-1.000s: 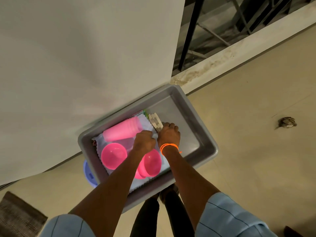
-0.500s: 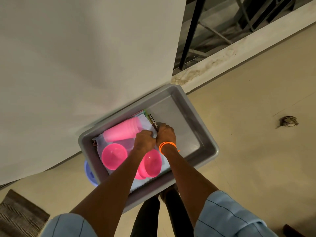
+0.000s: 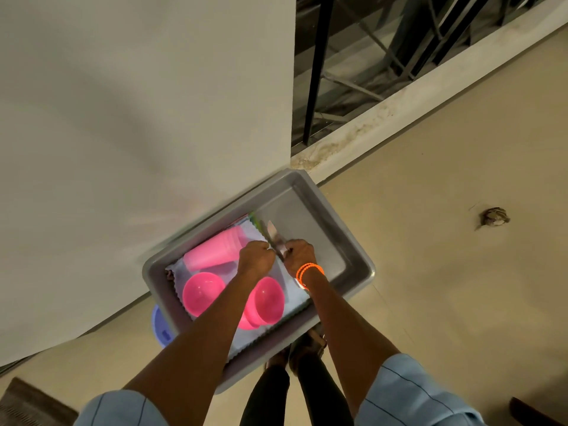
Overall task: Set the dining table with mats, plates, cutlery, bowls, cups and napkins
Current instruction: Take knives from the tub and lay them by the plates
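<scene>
A grey plastic tub [image 3: 353, 241] stands below me against the wall. Inside lie a stack of pink cups [image 3: 212, 250] on its side, two pink bowls [image 3: 203, 292] [image 3: 267, 301], and pale cloth napkins or mats [image 3: 295, 299] under them. My right hand [image 3: 299, 253], with an orange bracelet, grips a bunch of metal cutlery [image 3: 272, 232] whose tips point away from me. My left hand [image 3: 256, 256] is curled beside it and touches the same bunch; whether it holds the cutlery is hidden.
A white wall [image 3: 138, 118] rises right behind the tub. A blue round object [image 3: 158, 327] pokes out under the tub's left side. Railing bars [image 3: 316, 72] and a ledge lie to the back right. A small piece of debris [image 3: 493, 217] sits on the tan floor.
The cutlery has been gathered from a spread fan into a tight bunch and lifted slightly. Both hands have drawn closer together over the tub's middle.
</scene>
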